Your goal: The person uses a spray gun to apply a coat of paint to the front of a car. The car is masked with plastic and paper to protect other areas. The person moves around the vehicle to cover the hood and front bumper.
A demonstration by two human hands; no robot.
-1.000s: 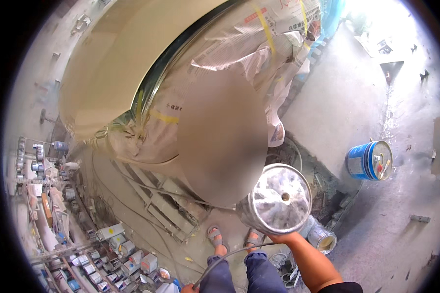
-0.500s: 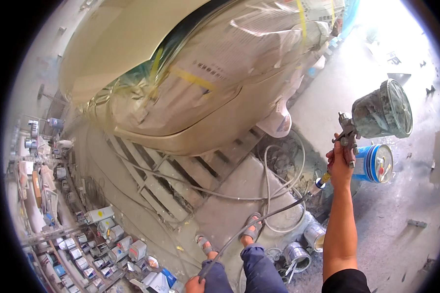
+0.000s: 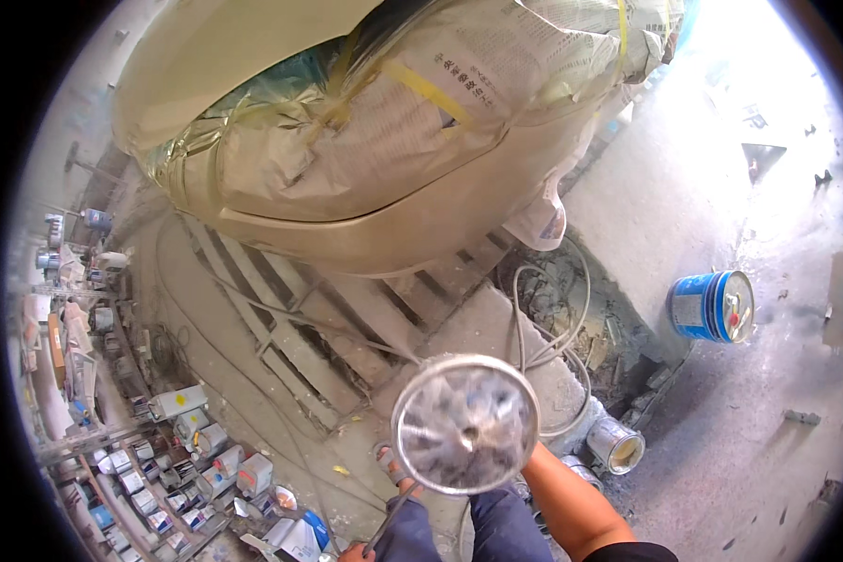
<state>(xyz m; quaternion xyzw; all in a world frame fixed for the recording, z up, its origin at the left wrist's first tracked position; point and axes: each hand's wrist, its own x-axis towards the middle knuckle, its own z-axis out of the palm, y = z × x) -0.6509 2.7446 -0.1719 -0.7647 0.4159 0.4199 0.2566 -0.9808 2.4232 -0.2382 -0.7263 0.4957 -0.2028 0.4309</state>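
Observation:
Low in the centre, the round metal cup of a spray gun (image 3: 465,423) is turned toward me, covering the gun's body and most of my right hand (image 3: 534,457), which holds it from below. My left hand (image 3: 354,553), partly cut off at the bottom edge, is closed on a grey air hose (image 3: 390,520). Beyond the gun is a cream car bumper (image 3: 365,239), with crumpled newspaper masking (image 3: 328,159) and yellow tape on it below a cream panel (image 3: 215,66).
Slatted grating (image 3: 281,318) lies under the car, with coiled hoses (image 3: 581,281) beside a broken pit. A blue drum (image 3: 698,304) stands at right, open cans (image 3: 613,448) near my feet. Shelves and floor at left hold several tins (image 3: 178,403). My feet show below the gun.
The spray gun swung out to the right half a second ago and has now come back left and down, cup toward me. My view of the car has shifted.

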